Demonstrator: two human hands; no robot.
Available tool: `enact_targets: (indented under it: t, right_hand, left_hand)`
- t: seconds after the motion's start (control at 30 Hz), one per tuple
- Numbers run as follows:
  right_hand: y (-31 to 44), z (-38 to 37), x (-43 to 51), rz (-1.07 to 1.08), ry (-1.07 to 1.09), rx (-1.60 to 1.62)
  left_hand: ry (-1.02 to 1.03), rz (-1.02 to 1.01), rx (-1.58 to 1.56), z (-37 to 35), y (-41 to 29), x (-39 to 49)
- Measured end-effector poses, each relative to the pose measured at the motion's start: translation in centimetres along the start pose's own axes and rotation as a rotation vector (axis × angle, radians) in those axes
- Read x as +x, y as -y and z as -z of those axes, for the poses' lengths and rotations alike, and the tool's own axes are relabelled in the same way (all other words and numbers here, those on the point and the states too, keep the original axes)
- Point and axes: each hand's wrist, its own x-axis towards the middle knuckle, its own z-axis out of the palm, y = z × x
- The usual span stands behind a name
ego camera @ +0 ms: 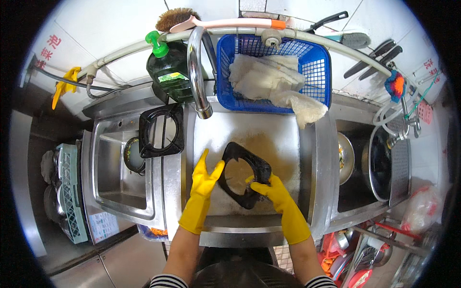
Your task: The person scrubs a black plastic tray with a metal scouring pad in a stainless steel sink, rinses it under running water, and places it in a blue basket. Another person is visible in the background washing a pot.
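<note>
Both my hands wear yellow rubber gloves over the middle stainless steel sink (212, 126). In my right hand (268, 190) is a black stove pan support (228, 192) with a round opening, gripped at its right side and tilted; something like a metal scourer shows under those fingers. Beside the support's left edge, my left hand (207, 178) is spread, thumb and fingers apart, with nothing in it. Brownish water or residue lies on the sink's bottom. A second black pan support (144, 133) rests on the ledge at the left.
A chrome faucet (196, 68) arches over the sink's back. Behind stand a green pump bottle (169, 75) and a blue plastic basket (275, 108) with whitish cloths. A left sink (119, 190) holds a round pan. Woks (374, 162) sit at right. A long-handled brush (237, 23) rests on the pipe.
</note>
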Motion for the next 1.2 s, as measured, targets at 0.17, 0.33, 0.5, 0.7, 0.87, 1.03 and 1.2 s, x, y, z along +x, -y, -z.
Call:
enact_targets:
  t: [0.17,0.33,0.5,0.7,0.87,1.03,1.2]
  right_hand:
    - [-1.7,5.8,1.7,-0.009,0.019,-0.079]
    - [-8.5,10.0,6.8,0.047,-0.831,-0.685]
    - [-10.4,9.2,10.2,0.035,-0.489,-0.594]
    - [-2.1,2.0,7.4,1.018,-0.073,-0.865]
    - [-2.1,3.1,8.2,0.624,-0.307,-1.059]
    - [-8.9,8.5,8.3,0.4,-0.548,-0.996]
    - [-7.1,7.3,9.6,-0.157,-0.443,0.158]
  left_hand:
    - [0.317,0.7,-0.785,-0.2,1.4,-1.9]
    - [0.048,0.484,-0.735,-1.7,-0.8,-4.8]
    - [-0.064,0.42,-0.435,-3.8,-2.0,-5.6]
    - [0.012,0.281,0.025,-4.8,-5.9,-6.3]
    - [-0.024,0.359,-0.048,-3.3,-8.7,-5.3]
    - [-0.103,0.343,-0.068,-2.5,-6.8,-5.1]
    - [-0.049,0.436,-0.287,-3.0,-4.8,-6.2]
